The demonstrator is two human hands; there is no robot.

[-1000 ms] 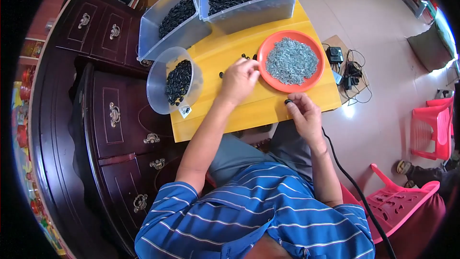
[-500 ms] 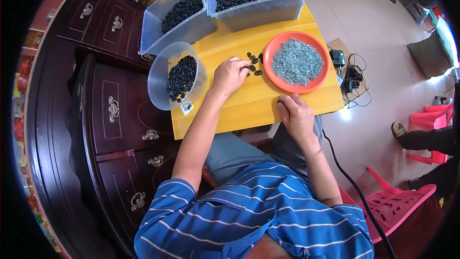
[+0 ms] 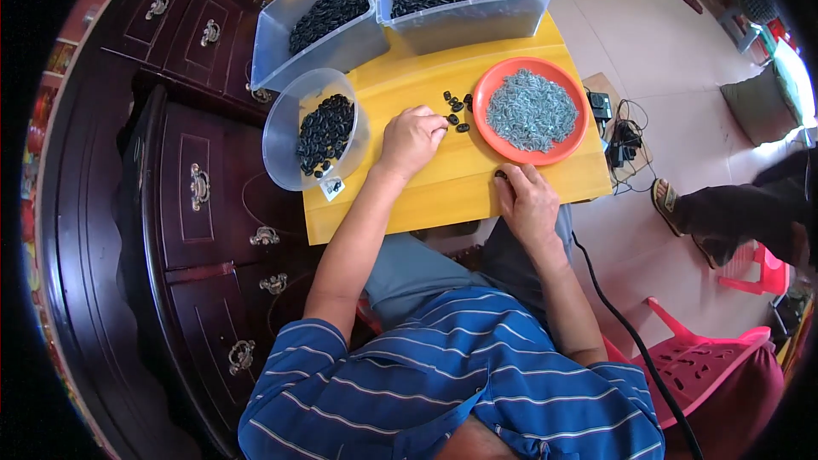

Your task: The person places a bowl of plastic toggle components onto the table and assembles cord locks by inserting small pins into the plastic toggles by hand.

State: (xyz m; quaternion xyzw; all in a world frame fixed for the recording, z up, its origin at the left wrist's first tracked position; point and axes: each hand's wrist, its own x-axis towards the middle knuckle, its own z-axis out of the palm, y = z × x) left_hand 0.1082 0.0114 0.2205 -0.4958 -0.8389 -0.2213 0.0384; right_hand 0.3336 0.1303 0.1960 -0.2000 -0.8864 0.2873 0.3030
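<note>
My left hand [image 3: 412, 141] is closed in a pinch over the yellow table, beside a few loose black oval pieces [image 3: 454, 119]. What its fingertips hold, if anything, is too small to make out. Close to the table's front edge, my right hand [image 3: 529, 197] has its thumb and forefinger closed on a small black piece [image 3: 501, 175], only partly visible. Just beyond that hand, an orange-red plate [image 3: 482, 138] carries a heap of small silvery metal parts [image 3: 532, 111]. To the left, a round clear tub [image 3: 281, 140] leans with black oval pieces [image 3: 325, 132] inside.
Two clear plastic bins [image 3: 341, 60] [image 3: 477, 25] full of black pieces stand at the table's far side. Dark wooden drawers [image 3: 200, 196] flank the left. A black cable [image 3: 609, 298] runs past my right arm. Another person's leg [image 3: 716, 209] and a pink chair [image 3: 699, 358] are at right.
Both hands stay almost in place, their fingers still pinched. At right, the other person's legs and sandalled feet have moved, with one foot now nearer the table.
</note>
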